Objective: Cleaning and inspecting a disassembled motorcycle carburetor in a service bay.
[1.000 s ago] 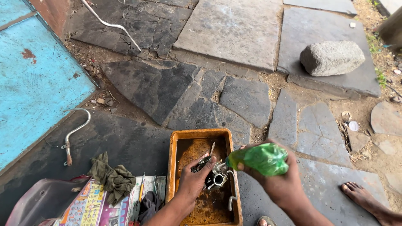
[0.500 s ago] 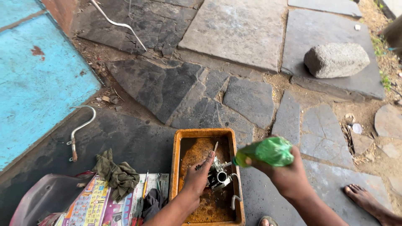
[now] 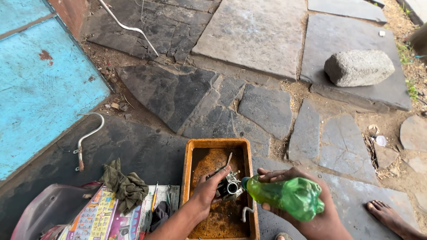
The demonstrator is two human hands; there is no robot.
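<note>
An orange tray with brown liquid lies on the dark stone ground in front of me. My left hand holds a small metal engine part over the tray. My right hand grips a crumpled green plastic bottle, tipped on its side with its mouth against the metal part. A thin metal tool sticks up from behind the part.
A green rag lies on a colourful printed sheet left of the tray. A bent metal rod rests near a blue painted surface. A grey rock sits far right. A bare foot is at bottom right.
The green bottle has tipped lower and moved left, so its mouth now meets the metal part. My left hand stayed on the part over the tray.
</note>
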